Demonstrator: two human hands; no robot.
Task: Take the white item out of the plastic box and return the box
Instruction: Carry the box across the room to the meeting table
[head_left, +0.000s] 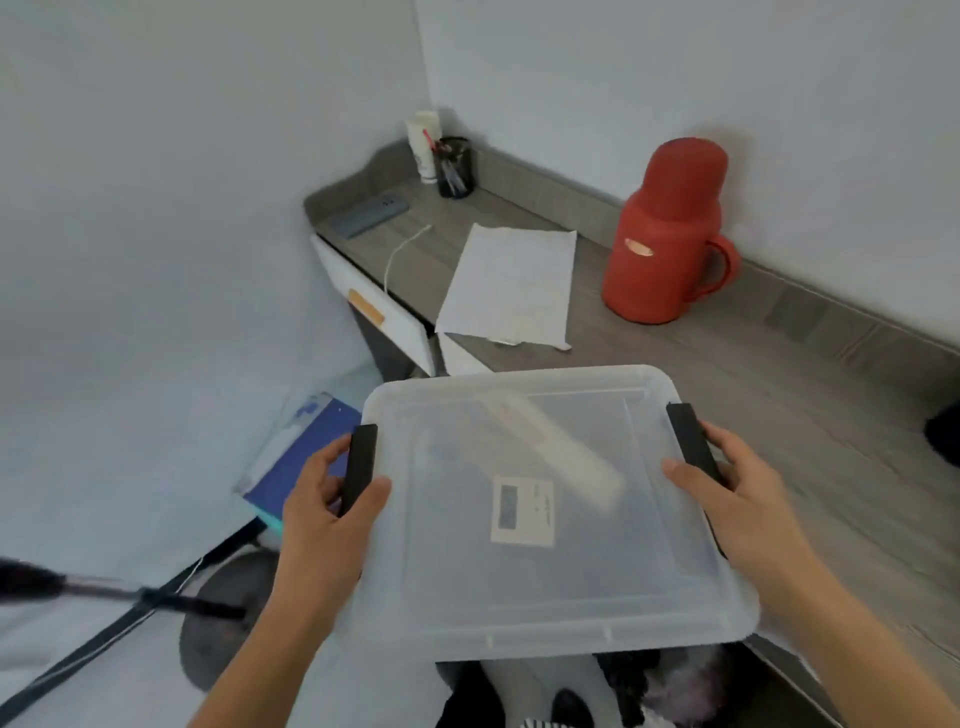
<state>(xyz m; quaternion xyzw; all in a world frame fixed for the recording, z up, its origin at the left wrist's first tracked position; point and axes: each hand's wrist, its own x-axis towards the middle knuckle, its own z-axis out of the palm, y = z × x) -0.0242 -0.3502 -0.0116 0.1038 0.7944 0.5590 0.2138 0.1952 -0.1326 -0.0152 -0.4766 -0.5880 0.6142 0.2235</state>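
Observation:
A translucent plastic box (571, 587) with its lid on is held in front of me, near the desk's front edge. My left hand (327, 519) grips its left side at the black latch (359, 467). My right hand (743, 493) grips the right side at the other black latch (693, 441). Through the lid I see a long white item (566, 457) lying diagonally inside, and a white label (523, 512). The box is blurred.
A grey wooden desk (753, 395) fills the right, with a red thermos jug (670, 234), a sheet of paper (511, 283), a white cable, a phone and a pen cup (456, 166) in the corner. A blue folder (301, 457) and a stool lie lower left.

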